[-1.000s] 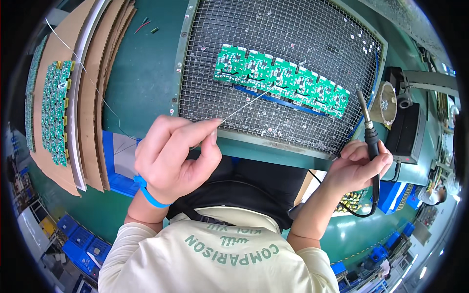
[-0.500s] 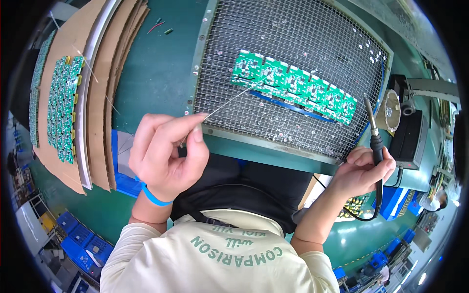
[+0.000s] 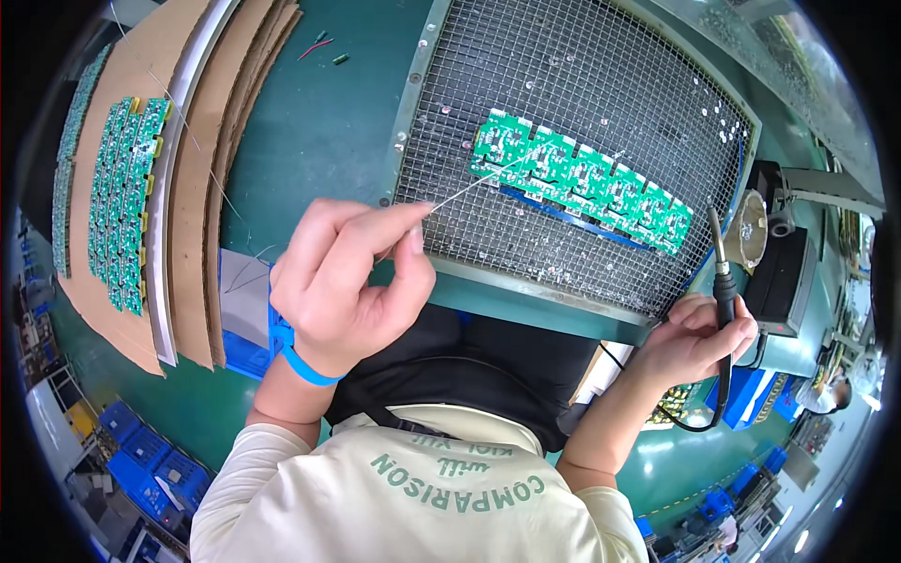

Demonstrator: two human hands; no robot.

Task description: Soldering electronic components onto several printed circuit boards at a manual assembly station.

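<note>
Lying beyond both hands (image 3: 355, 281) (image 3: 702, 336), green circuit board (image 3: 584, 182)

Cardboard (image 3: 195, 235) lies layered along the left of a green bench (image 3: 319, 141).
A red scrap (image 3: 315, 49) and a green bit (image 3: 341, 58) sit on the bench top; blue crates (image 3: 180, 477) cluster at lower left beyond the green floor (image 3: 188, 394), while a co-worker (image 3: 822, 396) shows small at far right.
</note>
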